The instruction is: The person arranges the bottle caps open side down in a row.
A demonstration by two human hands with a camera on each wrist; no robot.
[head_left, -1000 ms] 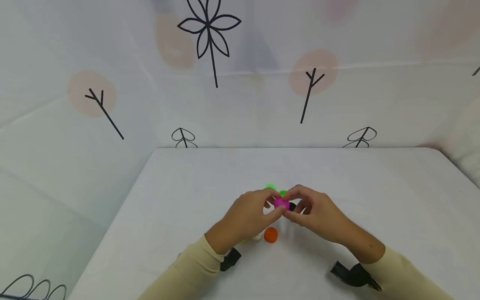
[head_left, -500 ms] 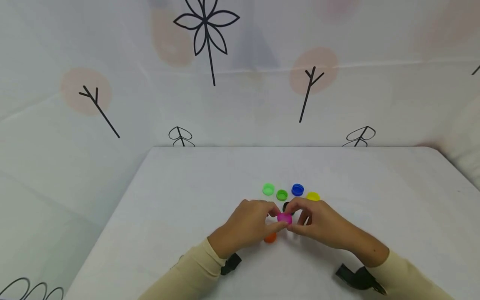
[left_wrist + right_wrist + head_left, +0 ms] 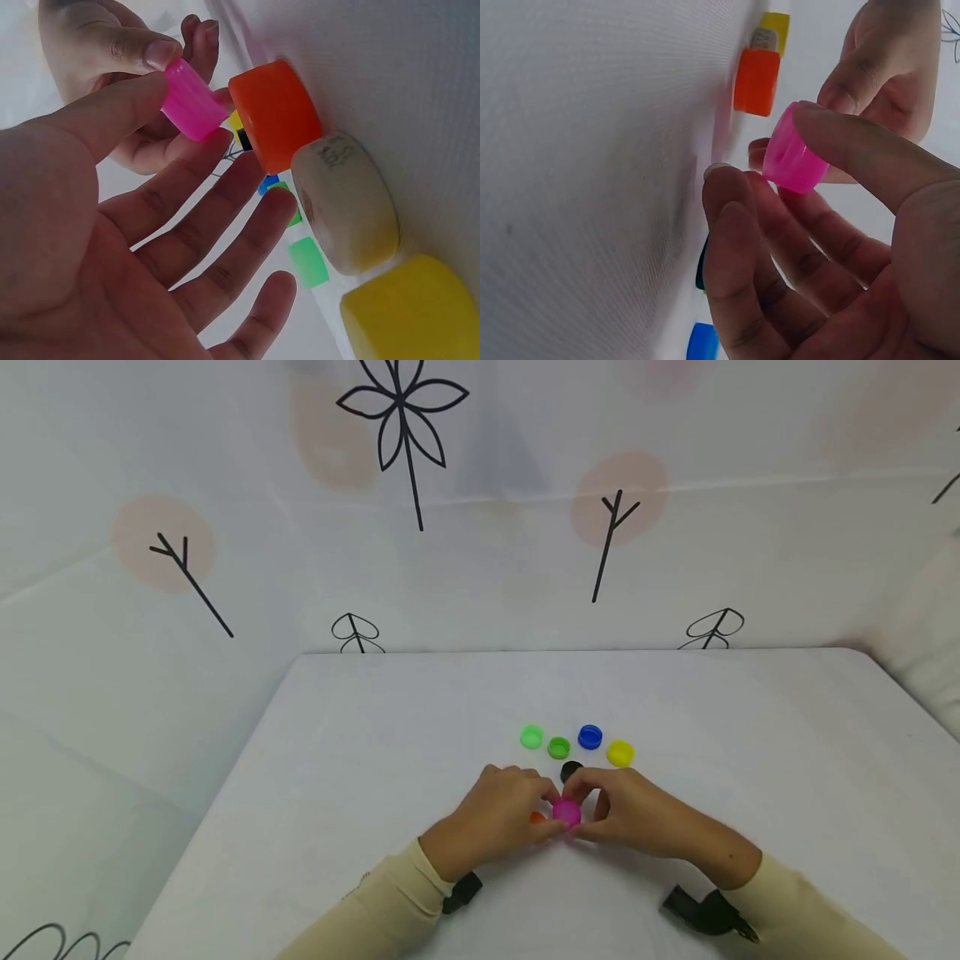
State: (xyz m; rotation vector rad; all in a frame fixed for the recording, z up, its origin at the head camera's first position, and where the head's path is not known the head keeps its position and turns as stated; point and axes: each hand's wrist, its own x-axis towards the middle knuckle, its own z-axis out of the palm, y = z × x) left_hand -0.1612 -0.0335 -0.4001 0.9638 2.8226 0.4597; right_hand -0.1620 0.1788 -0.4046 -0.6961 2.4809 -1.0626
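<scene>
A pink bottle cap [image 3: 567, 812] is held between both hands, low over the white table. My left hand [image 3: 491, 814] pinches one side of it with thumb and index finger, the other fingers stretched out loosely in the left wrist view. On the opposite side my right hand [image 3: 641, 814] pinches it too, thumb above and fingers below in the right wrist view. Close to the left fingers stands an orange cap [image 3: 274, 116], in line with a whitish cap [image 3: 345, 202] bearing handwriting and a yellow cap [image 3: 412, 315]. The left hand mostly hides this row in the head view.
Beyond the hands lie a light green cap [image 3: 532, 737], a green cap [image 3: 558, 747], a blue cap [image 3: 590, 737], a yellow cap [image 3: 620, 753] and a partly covered black cap [image 3: 572, 771]. Patterned cloth [image 3: 480, 568] hangs behind the table [image 3: 375, 718].
Both hands have come nearer the body with the pink cap between them, uncovering the far caps. The orange cap is now mostly behind the left hand. The head view has shifted slightly.
</scene>
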